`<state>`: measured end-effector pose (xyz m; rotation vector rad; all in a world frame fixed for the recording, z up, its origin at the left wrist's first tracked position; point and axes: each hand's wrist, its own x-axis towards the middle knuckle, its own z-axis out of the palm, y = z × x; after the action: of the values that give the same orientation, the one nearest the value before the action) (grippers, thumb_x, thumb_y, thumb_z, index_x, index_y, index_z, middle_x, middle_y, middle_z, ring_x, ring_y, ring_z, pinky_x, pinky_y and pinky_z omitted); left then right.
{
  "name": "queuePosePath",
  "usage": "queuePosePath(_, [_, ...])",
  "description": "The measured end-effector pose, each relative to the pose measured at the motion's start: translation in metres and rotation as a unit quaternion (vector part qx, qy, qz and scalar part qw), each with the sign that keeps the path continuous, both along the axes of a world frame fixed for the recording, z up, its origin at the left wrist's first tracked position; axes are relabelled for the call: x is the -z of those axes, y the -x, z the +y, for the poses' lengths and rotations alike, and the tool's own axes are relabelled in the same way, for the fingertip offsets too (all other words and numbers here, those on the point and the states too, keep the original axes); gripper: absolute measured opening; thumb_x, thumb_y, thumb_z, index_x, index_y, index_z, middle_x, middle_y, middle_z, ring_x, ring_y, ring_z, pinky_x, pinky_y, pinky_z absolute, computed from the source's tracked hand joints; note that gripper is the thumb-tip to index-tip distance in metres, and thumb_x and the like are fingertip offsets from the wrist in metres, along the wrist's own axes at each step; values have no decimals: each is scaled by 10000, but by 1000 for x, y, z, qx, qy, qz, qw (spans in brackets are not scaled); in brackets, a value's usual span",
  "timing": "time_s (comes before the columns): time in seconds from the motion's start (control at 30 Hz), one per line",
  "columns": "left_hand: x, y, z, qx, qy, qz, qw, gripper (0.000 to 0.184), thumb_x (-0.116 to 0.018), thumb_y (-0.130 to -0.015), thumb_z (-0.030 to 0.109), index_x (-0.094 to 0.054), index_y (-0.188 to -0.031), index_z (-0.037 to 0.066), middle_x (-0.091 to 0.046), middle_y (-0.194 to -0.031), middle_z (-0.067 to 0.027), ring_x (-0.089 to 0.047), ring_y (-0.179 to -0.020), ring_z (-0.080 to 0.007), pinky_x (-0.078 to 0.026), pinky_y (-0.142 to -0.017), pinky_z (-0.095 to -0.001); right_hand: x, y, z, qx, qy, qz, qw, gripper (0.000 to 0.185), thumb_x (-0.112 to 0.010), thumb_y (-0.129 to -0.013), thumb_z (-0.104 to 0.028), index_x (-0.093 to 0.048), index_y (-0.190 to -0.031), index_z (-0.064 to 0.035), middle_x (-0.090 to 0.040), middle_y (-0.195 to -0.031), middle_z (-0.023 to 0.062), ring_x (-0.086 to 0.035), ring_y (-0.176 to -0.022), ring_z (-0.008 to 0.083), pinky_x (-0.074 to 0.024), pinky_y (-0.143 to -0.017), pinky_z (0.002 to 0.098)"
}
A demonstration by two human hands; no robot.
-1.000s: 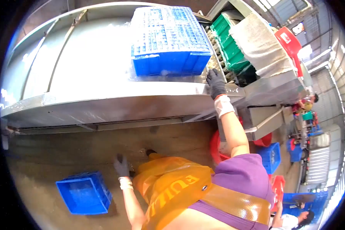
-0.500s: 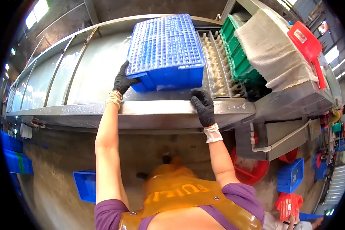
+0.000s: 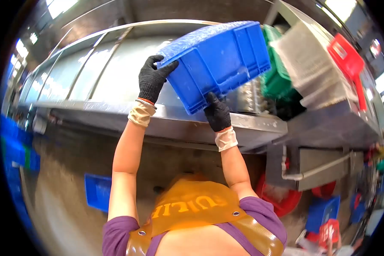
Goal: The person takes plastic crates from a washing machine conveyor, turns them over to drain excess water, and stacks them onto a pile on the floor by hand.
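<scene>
A blue plastic crate (image 3: 219, 62) is tilted up above the metal trough (image 3: 128, 55), one long side facing me and its wet, knobbly bottom turned up and away. My left hand (image 3: 152, 79), in a black glove, is closed on the crate's upper left corner. Lower down, my right hand (image 3: 217, 113), gloved the same way, grips the rim on the near side. The crate's inside is hidden from me. Partly covered behind it, a row of small pale pieces (image 3: 248, 96) shows at the trough's right end.
Right of the trough is a green crate (image 3: 279, 77). A cloth (image 3: 313, 64) and a red scoop (image 3: 347, 59) lie on a metal housing. Below stand a red tub (image 3: 281, 198) and a blue crate (image 3: 322, 213); another blue crate (image 3: 97, 192) sits on the floor at left.
The blue crate has been lifted and tipped, so its side now faces me. My right hand has moved from beside the crate onto its rim; my left hand keeps its hold.
</scene>
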<state>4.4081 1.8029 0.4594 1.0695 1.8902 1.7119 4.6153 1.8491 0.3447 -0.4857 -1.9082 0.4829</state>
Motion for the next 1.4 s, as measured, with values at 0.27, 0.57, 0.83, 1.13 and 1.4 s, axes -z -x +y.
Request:
queuePosePath(0.27, [34,65,-139,-12,-69,-184,980,521,-641,-784,389,-477,-1138,44,-558,-916,-60,-555,-791,-124,-493,-634,-275,-69,74,-67,-295,384,100,869,225,-584,-779,-38,-597,-1001,-4,-594,-1013,53,-552,-918,159,-426,-816,298])
queuePosePath(0.57, [68,23,-231,-351,21,135,926,739,-729,-691,371,-392,-1240,9,-469,-1161,-169,-477,-1075,-258,-409,-907,-387,-62,161,-102,-475,299,-123,818,278,-591,-796,-37,-553,-1069,0,-608,-958,70,-531,-860,133,-428,-776,274])
queuePosePath(0.83, [74,27,-270,-485,-154,-72,858,709,-724,-685,160,-337,-1254,-8,-507,-1137,-136,-517,-1027,-245,-435,-888,-355,-44,198,-181,-506,-87,-307,801,416,-636,-754,-160,-524,-1139,-49,-545,-1068,210,-521,-996,351,-424,-854,416])
queuePosePath(1.13, [259,20,-381,-442,-409,-491,630,296,-618,-702,84,-558,-987,32,-588,-964,-103,-556,-918,-249,-453,-869,-369,5,191,-24,-52,-90,-436,894,752,-707,-695,-350,-385,-1269,13,-427,-1276,213,-390,-1193,351,-316,-994,401])
queuePosePath(1.4, [413,64,-444,-551,-477,-519,447,187,-602,-724,142,-579,-899,80,-596,-899,-80,-560,-841,-234,-490,-753,-369,9,191,-19,62,-40,-513,855,826,-745,-642,-377,-388,-1250,54,-460,-1232,242,-436,-1149,355,-351,-960,389])
